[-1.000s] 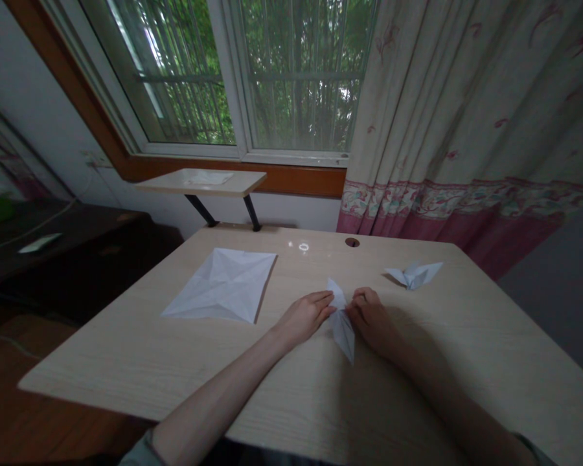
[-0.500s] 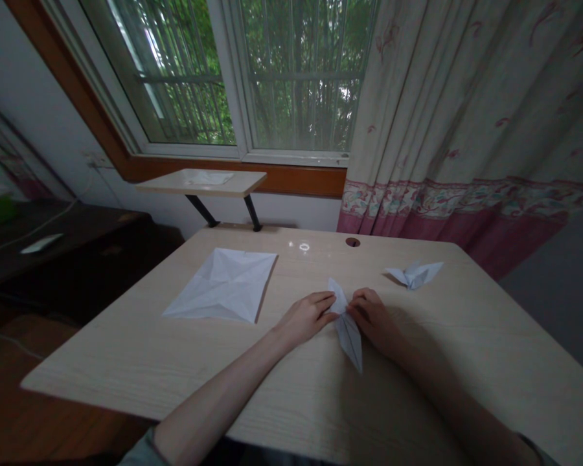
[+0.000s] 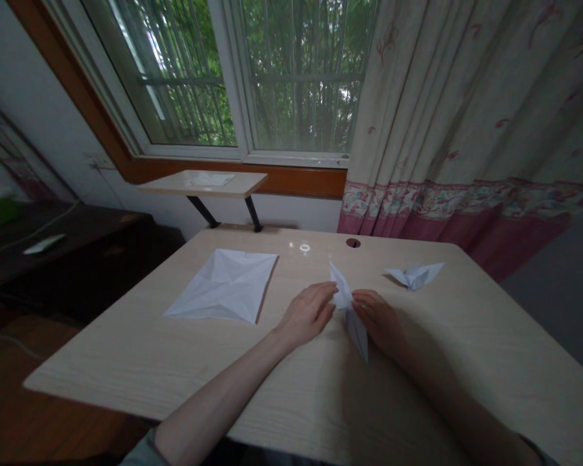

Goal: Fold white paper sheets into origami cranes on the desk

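A folded piece of white paper (image 3: 356,331), long and narrow with pointed ends, stands at a slant between my hands over the table. My left hand (image 3: 307,314) has its fingertips on the paper's upper left edge, the thumb a little apart below. From the other side my right hand (image 3: 377,321) pinches the paper near its middle; its thumb is partly hidden. Right of my hands lies a folded paper bird (image 3: 414,276) with spread wings. A creased, flat sheet of white paper (image 3: 228,285) lies to the left.
The pale wooden table (image 3: 184,369) has a round cable hole (image 3: 353,243) near its back edge. A small raised shelf (image 3: 245,184) stands at the back left. Beyond are a window and a floral curtain (image 3: 418,129); a dark cabinet (image 3: 78,259) stands left.
The folded paper has shifted slightly away from me and right, and its angle has changed. My left thumb and fingers have parted more; my right hand's fingers have straightened along the paper.
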`<state>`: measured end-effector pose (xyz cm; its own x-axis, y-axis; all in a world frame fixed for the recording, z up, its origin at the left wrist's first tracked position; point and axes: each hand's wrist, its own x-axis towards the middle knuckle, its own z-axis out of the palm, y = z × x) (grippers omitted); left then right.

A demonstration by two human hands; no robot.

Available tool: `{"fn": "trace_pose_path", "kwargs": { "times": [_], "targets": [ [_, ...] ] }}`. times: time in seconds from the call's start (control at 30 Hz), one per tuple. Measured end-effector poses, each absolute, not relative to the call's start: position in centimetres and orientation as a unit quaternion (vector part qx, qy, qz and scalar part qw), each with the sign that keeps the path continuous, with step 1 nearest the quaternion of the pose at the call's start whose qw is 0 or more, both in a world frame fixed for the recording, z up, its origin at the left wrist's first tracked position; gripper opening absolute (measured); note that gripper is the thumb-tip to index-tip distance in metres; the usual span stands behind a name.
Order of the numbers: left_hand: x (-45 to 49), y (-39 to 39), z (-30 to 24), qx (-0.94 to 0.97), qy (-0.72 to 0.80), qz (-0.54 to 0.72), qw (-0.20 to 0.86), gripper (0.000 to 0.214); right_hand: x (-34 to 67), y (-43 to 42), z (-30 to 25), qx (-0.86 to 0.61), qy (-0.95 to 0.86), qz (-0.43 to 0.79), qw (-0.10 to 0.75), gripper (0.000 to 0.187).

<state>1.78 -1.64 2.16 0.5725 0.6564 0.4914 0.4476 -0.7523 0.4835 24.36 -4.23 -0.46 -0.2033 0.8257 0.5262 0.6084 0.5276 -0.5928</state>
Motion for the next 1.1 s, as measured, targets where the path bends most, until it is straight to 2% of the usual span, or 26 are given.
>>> {"fn": "trace_pose_path", "kwargs": {
  "times": [0.23,0.6,0.8,0.97,1.1],
  "targets": [
    [1.6,-1.8,2.4,0.866,0.284,0.389,0.134,0.049,25.1,-4.4,-1.7,-0.484,-0.757,0.045,0.436,0.03],
    [1.4,-1.9,2.3,0.859,0.236,0.448,0.073,0.06,24.8,-5.7,-0.5,-0.426,-0.785,-0.088,0.441,0.036],
    [1.5,-1.8,2.2,0.86,0.264,0.436,0.023,0.052,25.2,-5.9,-0.3,-0.387,-0.826,-0.153,0.381,0.048],
    [1.6,-1.7,2.1,0.855,0.293,0.425,0.039,0.04,25.1,-5.6,-0.1,-0.366,-0.847,-0.192,0.334,0.049],
    [1.8,-1.5,1.9,0.847,0.329,0.408,0.083,0.025,24.9,-5.1,-0.9,-0.364,-0.858,-0.176,0.318,0.046]
  ]
}}
